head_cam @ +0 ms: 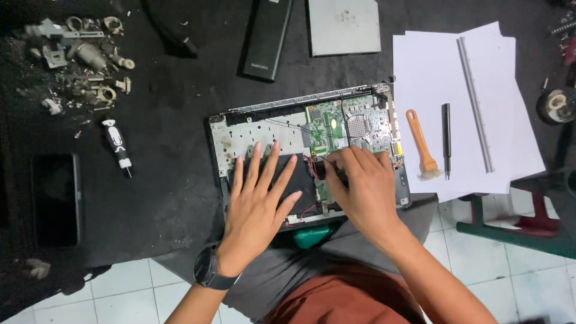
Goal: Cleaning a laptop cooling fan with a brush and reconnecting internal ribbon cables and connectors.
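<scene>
Opened laptop base (264, 129) lying at the near edge of the dark bench (168, 138), green circuit board (351, 123) exposed. Left hand (259, 201), watch at the wrist, lies flat with fingers spread on the black panel (300, 183) inside the base. Right hand (360, 186), knuckles up and fingers curled, pinches a thin dark tool (336, 171) at the board's lower edge. An orange brush (422, 144) rests on white paper (510, 120) to the right.
</scene>
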